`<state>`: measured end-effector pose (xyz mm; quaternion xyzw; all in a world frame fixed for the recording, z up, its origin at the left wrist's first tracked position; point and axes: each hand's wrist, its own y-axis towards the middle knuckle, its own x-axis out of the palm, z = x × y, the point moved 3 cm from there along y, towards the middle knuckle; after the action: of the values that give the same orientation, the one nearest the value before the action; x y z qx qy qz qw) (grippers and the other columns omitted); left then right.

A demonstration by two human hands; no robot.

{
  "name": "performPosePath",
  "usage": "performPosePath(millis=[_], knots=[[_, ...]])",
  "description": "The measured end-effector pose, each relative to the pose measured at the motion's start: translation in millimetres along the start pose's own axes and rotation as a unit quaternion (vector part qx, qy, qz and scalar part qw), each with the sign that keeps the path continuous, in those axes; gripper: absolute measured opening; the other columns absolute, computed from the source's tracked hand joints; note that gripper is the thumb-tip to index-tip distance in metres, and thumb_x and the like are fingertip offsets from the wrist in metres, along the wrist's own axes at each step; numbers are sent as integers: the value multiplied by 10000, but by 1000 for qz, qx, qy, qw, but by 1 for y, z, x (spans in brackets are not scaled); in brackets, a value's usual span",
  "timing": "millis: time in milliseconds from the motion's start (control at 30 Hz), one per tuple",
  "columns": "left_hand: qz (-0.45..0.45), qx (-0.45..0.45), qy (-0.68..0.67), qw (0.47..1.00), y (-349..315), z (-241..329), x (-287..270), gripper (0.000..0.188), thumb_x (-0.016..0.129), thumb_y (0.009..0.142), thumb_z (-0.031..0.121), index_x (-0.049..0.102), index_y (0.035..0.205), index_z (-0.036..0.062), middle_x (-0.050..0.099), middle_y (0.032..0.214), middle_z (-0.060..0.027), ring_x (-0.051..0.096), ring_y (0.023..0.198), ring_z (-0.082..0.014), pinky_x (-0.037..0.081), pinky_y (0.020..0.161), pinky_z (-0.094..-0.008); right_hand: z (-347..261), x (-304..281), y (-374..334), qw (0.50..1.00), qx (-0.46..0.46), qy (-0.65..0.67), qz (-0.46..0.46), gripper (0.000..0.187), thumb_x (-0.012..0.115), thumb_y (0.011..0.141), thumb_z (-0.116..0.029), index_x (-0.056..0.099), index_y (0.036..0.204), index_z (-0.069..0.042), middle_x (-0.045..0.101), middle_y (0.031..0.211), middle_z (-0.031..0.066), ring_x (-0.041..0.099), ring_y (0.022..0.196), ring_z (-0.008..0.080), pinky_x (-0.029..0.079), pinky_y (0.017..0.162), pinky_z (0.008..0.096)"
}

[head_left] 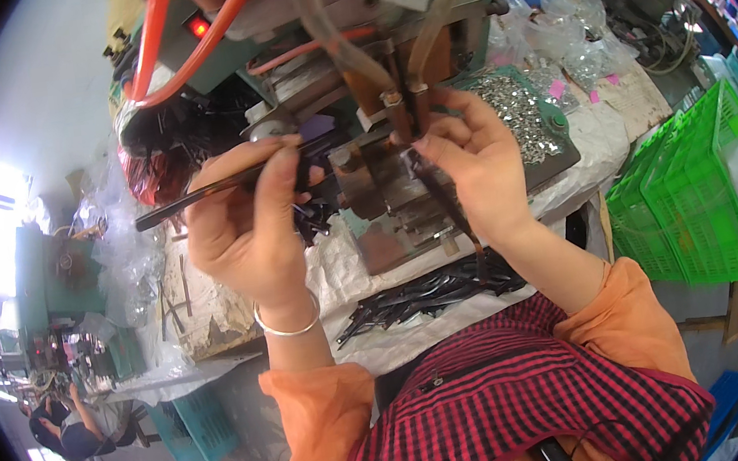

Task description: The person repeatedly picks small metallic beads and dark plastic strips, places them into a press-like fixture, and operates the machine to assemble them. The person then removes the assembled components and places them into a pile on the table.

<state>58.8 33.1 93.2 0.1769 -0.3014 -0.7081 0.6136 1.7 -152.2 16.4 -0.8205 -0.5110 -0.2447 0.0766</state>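
Note:
My left hand (254, 221) is closed, pinching a slender dark strip (192, 199) between thumb and fingertips; it looks like a glasses temple and points out to the left. At the machine, my right hand (474, 150) is closed near the two upright metal clamps (405, 108). A second dark glasses temple (449, 199) slants down from those fingers toward me, though its upper end is hidden. Below both hands sits the machine's metal block (372, 175). Several similar black temples (431, 296) lie heaped on the cloth at the bench's near edge.
Small shiny metal parts (511, 114) cover a green tray right of the machine. Clear hoses (327, 26) and orange tubes (229, 41) hang overhead. Green crates (694, 203) stand at right, a teal crate (193, 431) on the floor at left. Another person (86, 427) sits far left.

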Motion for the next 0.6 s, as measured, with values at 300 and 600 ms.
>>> performPosePath(millis=[300, 600], knots=[[-237, 303, 219, 897, -56, -16, 37, 240, 852, 759, 67, 756, 977, 36, 762, 995, -127, 688, 677, -174, 529, 552, -282, -11, -111, 6, 668, -231, -706, 54, 333, 762, 832, -162, 715, 1151, -80, 606, 1356, 220, 530, 1324, 431, 448, 1069, 525], [-233, 388, 281, 847, -68, -36, 50, 242, 866, 761, 125, 742, 968, 111, 764, 1051, -50, 598, 555, -104, 478, 496, -246, 10, -167, 32, 726, -221, -640, 125, 125, 765, 837, -152, 735, 914, -59, 727, 1088, 147, 652, 1114, 351, 515, 929, 432]])
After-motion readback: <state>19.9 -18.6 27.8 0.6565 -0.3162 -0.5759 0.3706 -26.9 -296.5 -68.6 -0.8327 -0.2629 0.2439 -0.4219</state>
